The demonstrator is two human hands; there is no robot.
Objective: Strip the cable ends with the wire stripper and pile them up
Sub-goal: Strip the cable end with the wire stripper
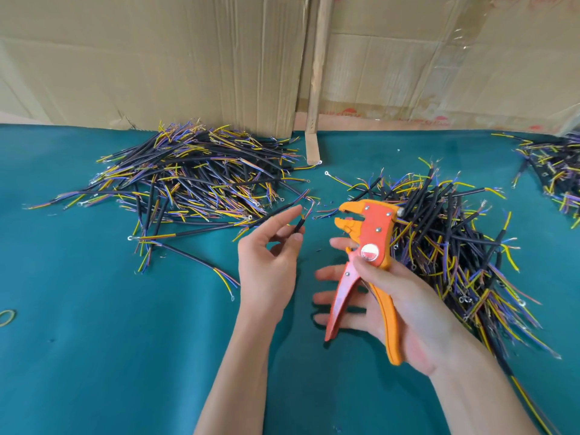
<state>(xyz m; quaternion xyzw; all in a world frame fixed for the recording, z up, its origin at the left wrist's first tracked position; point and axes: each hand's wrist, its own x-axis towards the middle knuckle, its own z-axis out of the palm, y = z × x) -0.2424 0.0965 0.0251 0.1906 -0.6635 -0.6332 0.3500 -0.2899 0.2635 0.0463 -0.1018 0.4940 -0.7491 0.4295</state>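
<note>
Right hand (405,296) grips the wire stripper (365,262); left hand (268,262) fingers pinch a black cable (299,226).

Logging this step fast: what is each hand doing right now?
Left hand: pinches a short black cable between thumb and fingers.
Right hand: holds the orange wire stripper by its handles, which are spread apart.
</note>
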